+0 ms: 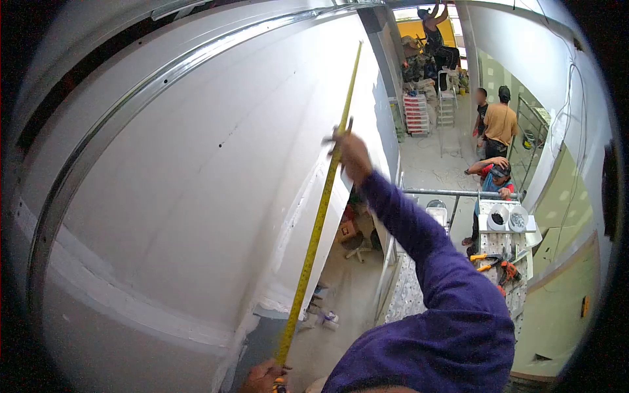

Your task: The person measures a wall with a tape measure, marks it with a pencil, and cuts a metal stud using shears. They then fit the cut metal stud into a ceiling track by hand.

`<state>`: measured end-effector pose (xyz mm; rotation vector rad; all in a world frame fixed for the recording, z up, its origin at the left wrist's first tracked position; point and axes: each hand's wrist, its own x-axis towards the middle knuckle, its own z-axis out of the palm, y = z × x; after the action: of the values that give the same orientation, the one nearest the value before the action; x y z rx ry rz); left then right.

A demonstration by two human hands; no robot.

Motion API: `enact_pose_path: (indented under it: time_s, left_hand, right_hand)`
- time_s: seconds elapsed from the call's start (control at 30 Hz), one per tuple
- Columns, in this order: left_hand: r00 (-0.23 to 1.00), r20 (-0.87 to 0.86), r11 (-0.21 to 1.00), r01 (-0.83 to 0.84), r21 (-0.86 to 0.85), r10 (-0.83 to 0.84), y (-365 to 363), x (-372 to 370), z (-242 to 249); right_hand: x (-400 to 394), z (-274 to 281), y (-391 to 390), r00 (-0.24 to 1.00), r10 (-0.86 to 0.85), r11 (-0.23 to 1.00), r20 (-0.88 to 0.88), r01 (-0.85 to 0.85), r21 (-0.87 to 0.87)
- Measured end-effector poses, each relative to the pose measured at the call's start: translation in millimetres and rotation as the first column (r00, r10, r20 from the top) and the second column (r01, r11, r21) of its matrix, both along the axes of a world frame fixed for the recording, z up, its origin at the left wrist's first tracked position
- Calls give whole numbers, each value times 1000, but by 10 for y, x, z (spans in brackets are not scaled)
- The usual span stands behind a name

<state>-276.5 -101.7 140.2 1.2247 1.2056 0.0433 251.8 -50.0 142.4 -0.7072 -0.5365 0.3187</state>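
A yellow tape measure blade [319,226] runs extended from the bottom of the view up along the white wall panel [196,196]. My left hand [263,377], at the bottom edge, is closed round the tape measure's case, which is only partly visible. Farther up, my right hand [354,156], at the end of a purple sleeve, grips the blade between its fingers. A thin dark shape by those fingers is too small to make out. The blade's far tip extends beyond my right hand.
A metal track [118,108] curves along the left and top. At right, a scaffold platform [517,259] bears two tubs, pliers [486,262] and an orange-black tool [508,272]. A person [496,177] stands behind its rail; two more people and a seated person are farther back, near a stepladder [448,98].
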Motion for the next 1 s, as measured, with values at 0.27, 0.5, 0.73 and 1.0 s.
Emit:
enact_pose_path:
  time_s: [0.27,0.5,0.73,1.0]
  left_hand:
    - [956,174,971,239,1,-235,632,256,-776]
    - [945,-123,834,324,447,-302,450,671,-278]
    - [903,-429,596,345,725,-1,270,1628,548]
    - [874,-480,446,400,801,77,201,2266,1056]
  right_hand:
    - [-852,-310,-273,975,204,890,93,-144,-433]
    - [-81,-52,-37,971,237,907,43,-205,-368]
    - [761,530,527,968,209,973,141,-192,-127]
    - [1968,1081,1189,1000,-7,999,-15,7,-52]
